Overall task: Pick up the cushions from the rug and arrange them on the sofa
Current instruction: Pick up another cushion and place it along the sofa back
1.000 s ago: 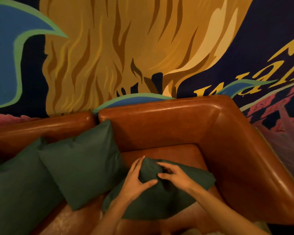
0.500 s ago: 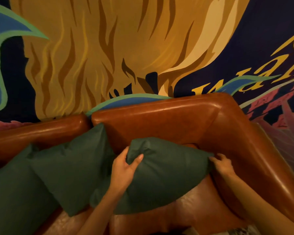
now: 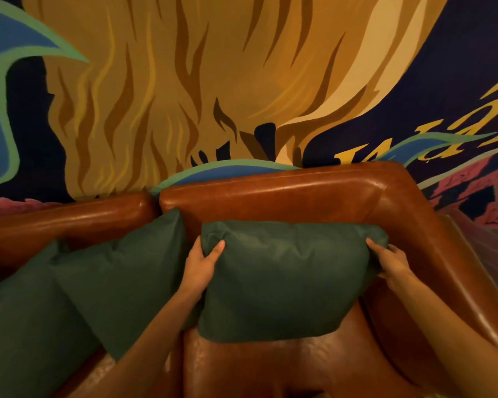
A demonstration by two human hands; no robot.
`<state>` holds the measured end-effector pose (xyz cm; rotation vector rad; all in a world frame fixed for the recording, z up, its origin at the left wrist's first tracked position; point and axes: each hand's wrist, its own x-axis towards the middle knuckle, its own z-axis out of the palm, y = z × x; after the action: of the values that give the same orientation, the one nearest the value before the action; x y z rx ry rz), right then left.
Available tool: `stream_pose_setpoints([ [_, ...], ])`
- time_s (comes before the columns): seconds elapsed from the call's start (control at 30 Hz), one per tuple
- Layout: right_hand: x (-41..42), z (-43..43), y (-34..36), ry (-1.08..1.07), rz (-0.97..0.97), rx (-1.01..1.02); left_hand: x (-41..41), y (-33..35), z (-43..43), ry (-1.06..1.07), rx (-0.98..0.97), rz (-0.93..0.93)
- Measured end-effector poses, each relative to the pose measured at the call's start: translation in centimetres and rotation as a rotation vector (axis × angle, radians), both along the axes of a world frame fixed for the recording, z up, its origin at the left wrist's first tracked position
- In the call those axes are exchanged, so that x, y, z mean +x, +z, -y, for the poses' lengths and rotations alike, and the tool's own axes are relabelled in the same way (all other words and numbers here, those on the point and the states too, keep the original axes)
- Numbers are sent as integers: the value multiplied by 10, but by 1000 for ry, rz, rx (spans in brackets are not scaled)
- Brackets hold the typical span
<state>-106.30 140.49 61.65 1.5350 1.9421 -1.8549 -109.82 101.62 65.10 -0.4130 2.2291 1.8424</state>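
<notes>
A dark green cushion (image 3: 282, 277) stands upright against the backrest of the brown leather sofa (image 3: 273, 196), in its right corner seat. My left hand (image 3: 202, 265) grips the cushion's upper left corner, thumb on the front. At the upper right corner my right hand (image 3: 391, 261) holds the cushion, its fingers wrapped behind the edge. Two more green cushions lean on the backrest to the left: one (image 3: 121, 285) right beside the held cushion, another (image 3: 20, 334) at the far left. The rug is out of view.
The sofa's right armrest (image 3: 454, 277) runs down the right side, close to my right hand. A painted mural wall (image 3: 213, 81) rises directly behind the backrest. Bare leather seat (image 3: 270, 366) shows in front of the held cushion.
The cushion went from lying flat on the seat to standing upright against the backrest. My hands moved apart from its middle to its two upper corners.
</notes>
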Motion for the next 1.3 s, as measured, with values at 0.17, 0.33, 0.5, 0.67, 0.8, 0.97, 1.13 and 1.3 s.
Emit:
stream_pose_setpoints([
  [0.17,5,-4,4,12,-26,40,-70,-26,-13,-42,-99,67],
  [0.33,12,4,-10,68,-38,62,-121,-38,-12,-83,-152,147],
  [0.5,2,7,-20,78,-18,99,-102,-37,3,-46,-83,163],
  [0.67,-50,-5,-32,259,22,180,-35,-46,38,53,53,187],
  [0.8,-104,41,-17,475,17,188,1,-63,78,251,30,289],
  [0.97,-141,97,-81,749,153,93,31,-98,118,348,-129,553],
  [1.13,-106,184,-60,998,237,128,57,-106,129,260,-364,405],
  [1.3,-87,169,-61,877,187,157,39,-86,117,99,-475,178],
])
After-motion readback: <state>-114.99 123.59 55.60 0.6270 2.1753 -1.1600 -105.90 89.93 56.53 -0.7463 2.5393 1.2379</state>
